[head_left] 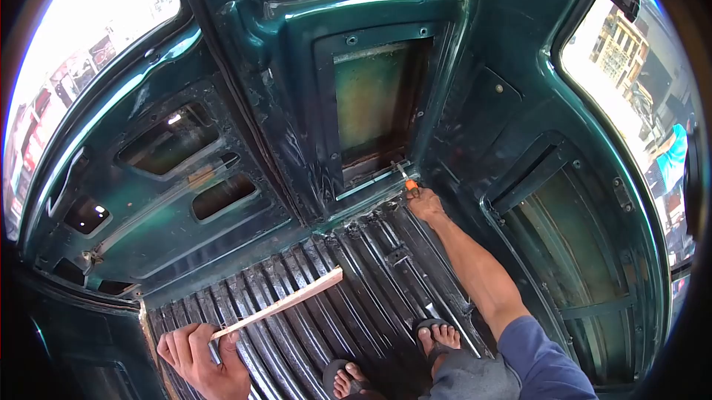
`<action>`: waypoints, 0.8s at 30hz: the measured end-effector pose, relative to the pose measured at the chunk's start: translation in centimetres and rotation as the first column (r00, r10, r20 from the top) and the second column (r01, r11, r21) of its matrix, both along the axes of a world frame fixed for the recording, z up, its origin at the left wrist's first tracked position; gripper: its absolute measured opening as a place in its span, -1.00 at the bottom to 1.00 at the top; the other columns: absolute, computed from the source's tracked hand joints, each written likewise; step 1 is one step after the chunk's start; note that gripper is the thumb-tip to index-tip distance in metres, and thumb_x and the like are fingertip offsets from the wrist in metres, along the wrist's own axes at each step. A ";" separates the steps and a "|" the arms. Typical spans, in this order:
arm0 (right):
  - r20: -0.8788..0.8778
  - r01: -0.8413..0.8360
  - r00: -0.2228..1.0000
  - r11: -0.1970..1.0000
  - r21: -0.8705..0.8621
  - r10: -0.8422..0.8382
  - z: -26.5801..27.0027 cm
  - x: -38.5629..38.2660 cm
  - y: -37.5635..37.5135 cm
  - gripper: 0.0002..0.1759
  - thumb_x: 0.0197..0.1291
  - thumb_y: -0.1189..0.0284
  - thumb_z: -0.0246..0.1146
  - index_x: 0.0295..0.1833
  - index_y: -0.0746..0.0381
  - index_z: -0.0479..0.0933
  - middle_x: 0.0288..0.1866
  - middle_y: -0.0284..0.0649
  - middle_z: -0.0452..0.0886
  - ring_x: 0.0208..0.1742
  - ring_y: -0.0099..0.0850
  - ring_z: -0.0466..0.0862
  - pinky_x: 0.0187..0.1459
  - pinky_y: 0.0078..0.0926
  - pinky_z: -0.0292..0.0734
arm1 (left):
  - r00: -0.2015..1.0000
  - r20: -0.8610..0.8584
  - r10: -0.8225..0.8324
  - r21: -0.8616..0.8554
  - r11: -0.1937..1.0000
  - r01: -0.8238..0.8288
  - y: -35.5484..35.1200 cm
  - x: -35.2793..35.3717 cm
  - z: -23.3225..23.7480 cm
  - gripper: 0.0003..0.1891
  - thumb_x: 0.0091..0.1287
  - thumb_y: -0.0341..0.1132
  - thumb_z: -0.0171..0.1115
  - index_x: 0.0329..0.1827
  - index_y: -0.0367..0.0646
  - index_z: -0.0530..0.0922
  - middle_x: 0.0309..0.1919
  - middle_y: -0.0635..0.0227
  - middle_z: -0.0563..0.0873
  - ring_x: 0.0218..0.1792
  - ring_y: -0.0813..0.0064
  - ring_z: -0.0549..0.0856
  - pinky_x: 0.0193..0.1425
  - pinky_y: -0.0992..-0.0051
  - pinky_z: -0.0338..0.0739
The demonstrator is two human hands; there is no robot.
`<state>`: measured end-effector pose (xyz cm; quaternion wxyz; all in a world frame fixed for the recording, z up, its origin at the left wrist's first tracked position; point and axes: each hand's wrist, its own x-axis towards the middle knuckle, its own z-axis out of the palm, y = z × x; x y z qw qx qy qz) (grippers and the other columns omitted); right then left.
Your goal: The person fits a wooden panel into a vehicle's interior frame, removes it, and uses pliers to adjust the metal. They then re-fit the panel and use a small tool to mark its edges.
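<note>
My left hand [204, 359], at the lower left, is closed around the thin end of a long pale wooden strip [297, 297]. The strip slants up to the right over the ribbed floor, its wider end free. Reaching forward, my right hand [425, 203] grips an orange-handled tool [411, 185]. Its narrow metal blade [401, 169] points up at the lower right corner of a recessed panel opening [374, 96] in the dark green metal wall. The blade's exact kind cannot be made out. Along the opening's lower edge runs a thin light-coloured strip [363, 186].
The ribbed black metal floor [356, 318] spreads beneath my sandalled feet [445, 335]. On the left is a green door [170, 207] with cut-outs; a side panel [571, 229] with a framed recess stands right. A person in blue [673, 151] shows outside the right window.
</note>
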<state>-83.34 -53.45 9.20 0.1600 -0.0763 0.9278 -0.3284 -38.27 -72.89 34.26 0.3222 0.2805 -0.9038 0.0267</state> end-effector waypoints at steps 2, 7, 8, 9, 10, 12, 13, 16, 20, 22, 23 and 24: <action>0.040 -0.010 0.999 0.998 -0.056 0.012 0.7 0.3 0.4 -0.53 0.31 0.14 0.17 0.12 0.25 0.63 0.13 0.14 0.68 0.24 0.06 0.63 0.24 -0.14 0.53 | 1.000 0.009 0.015 -0.006 1.000 -0.015 0.0 -0.1 0.0 -0.69 0.24 -0.18 0.38 -0.22 -0.24 0.53 -0.30 0.19 0.54 -0.14 0.12 0.51 0.25 0.12 0.27; 0.053 0.014 0.999 0.995 -0.099 -0.009 -0.9 -0.4 0.6 -0.70 0.20 0.30 0.22 0.01 0.10 0.69 0.00 -0.04 0.73 0.15 -0.14 0.68 0.23 -0.31 0.49 | 0.999 0.022 0.034 -0.022 0.999 -0.033 -0.3 -0.4 -0.2 -0.67 0.25 -0.15 0.37 -0.19 -0.25 0.53 -0.26 0.18 0.55 -0.08 0.10 0.50 0.25 0.11 0.26; -0.052 -0.068 0.996 0.997 0.027 0.070 -3.6 -1.7 0.6 -0.61 0.24 0.22 0.20 0.12 0.12 0.64 0.16 0.02 0.64 0.24 -0.01 0.61 0.28 -0.21 0.48 | 0.999 0.013 0.033 -0.028 0.999 -0.032 -0.4 -0.3 -0.4 -0.67 0.26 -0.15 0.37 -0.18 -0.25 0.54 -0.25 0.17 0.55 -0.06 0.09 0.49 0.24 0.11 0.27; -0.150 -0.133 0.976 0.978 0.159 0.157 -3.2 -1.8 0.2 -0.51 0.27 0.15 0.19 0.24 0.15 0.59 0.32 0.07 0.55 0.33 0.13 0.55 0.33 -0.10 0.48 | 1.000 0.001 0.030 -0.036 0.999 -0.030 -0.6 -0.3 -0.5 -0.67 0.26 -0.15 0.37 -0.17 -0.25 0.54 -0.23 0.16 0.55 -0.04 0.08 0.49 0.24 0.11 0.27; -0.148 -0.133 0.977 0.980 0.149 0.155 -2.9 -1.6 0.0 -0.51 0.27 0.15 0.19 0.24 0.15 0.59 0.32 0.07 0.55 0.33 0.13 0.55 0.33 -0.10 0.48 | 0.999 0.016 0.037 -0.022 0.999 -0.036 -0.6 -0.3 -0.4 -0.66 0.24 -0.17 0.38 -0.15 -0.26 0.54 -0.22 0.15 0.55 -0.02 0.06 0.49 0.23 0.11 0.27; -0.082 -0.076 0.992 0.982 0.175 0.092 -1.0 -0.3 -0.1 -0.44 0.22 0.14 0.23 0.29 0.16 0.57 0.42 0.07 0.43 0.41 0.15 0.47 0.40 -0.09 0.43 | 0.999 0.017 0.042 -0.024 0.999 -0.041 -0.6 -0.5 -0.3 -0.66 0.22 -0.19 0.39 -0.14 -0.26 0.54 -0.20 0.15 0.55 -0.01 0.05 0.49 0.23 0.12 0.27; -0.085 -0.072 0.992 0.983 0.172 0.088 0.8 0.4 -0.6 -0.44 0.22 0.14 0.23 0.29 0.16 0.57 0.42 0.07 0.43 0.41 0.15 0.47 0.40 -0.09 0.43 | 0.999 0.007 0.052 -0.018 0.999 -0.052 -0.6 -0.6 -0.4 -0.66 0.21 -0.22 0.40 -0.13 -0.27 0.53 -0.19 0.14 0.55 0.00 0.04 0.49 0.23 0.12 0.27; 0.098 -0.011 0.995 0.986 0.168 -0.005 3.1 0.9 -1.8 -0.33 0.15 0.18 0.27 0.33 0.32 0.52 0.45 0.07 0.41 0.46 0.07 0.44 0.44 -0.10 0.39 | 0.998 0.013 0.062 -0.006 0.998 -0.062 -0.8 -0.8 -0.6 -0.66 0.17 -0.27 0.40 -0.11 -0.27 0.53 -0.18 0.12 0.55 0.02 0.02 0.48 0.24 0.12 0.28; 0.097 0.023 0.995 0.987 0.157 -0.038 5.1 1.1 -0.6 -0.33 0.17 0.17 0.25 0.32 0.34 0.52 0.41 0.16 0.46 0.43 0.05 0.49 0.42 -0.13 0.42 | 0.996 -0.021 0.090 -0.002 0.996 -0.090 -1.1 -1.5 -0.9 -0.65 0.17 -0.26 0.41 -0.11 -0.28 0.53 -0.17 0.13 0.54 0.04 0.04 0.48 0.24 0.12 0.28; 0.149 -0.025 0.989 0.997 0.073 0.014 5.8 1.0 -0.2 -0.38 0.20 0.14 0.23 0.25 0.35 0.58 0.31 0.23 0.55 0.35 0.05 0.57 0.37 -0.13 0.47 | 0.995 -0.018 0.097 0.003 0.995 -0.097 -1.4 -1.5 -0.8 -0.65 0.16 -0.25 0.42 -0.11 -0.28 0.53 -0.17 0.13 0.54 0.04 0.04 0.48 0.24 0.12 0.28; 0.150 -0.027 0.989 0.997 0.071 0.016 5.1 0.8 -0.2 -0.38 0.20 0.14 0.23 0.25 0.35 0.58 0.31 0.23 0.55 0.35 0.05 0.57 0.37 -0.13 0.47 | 0.995 -0.002 0.097 0.005 0.995 -0.097 -1.6 -1.5 -0.8 -0.64 0.16 -0.25 0.42 -0.11 -0.28 0.53 -0.17 0.13 0.54 0.04 0.04 0.48 0.24 0.12 0.28; 0.130 0.021 0.991 0.998 0.053 -0.027 5.1 1.0 -0.4 -0.42 0.20 0.15 0.22 0.19 0.36 0.61 0.25 0.25 0.59 0.31 0.06 0.61 0.34 -0.12 0.50 | 0.995 0.013 0.098 0.007 0.995 -0.098 -1.7 -1.4 -0.8 -0.64 0.15 -0.25 0.43 -0.11 -0.28 0.53 -0.17 0.13 0.55 0.05 0.04 0.48 0.24 0.13 0.28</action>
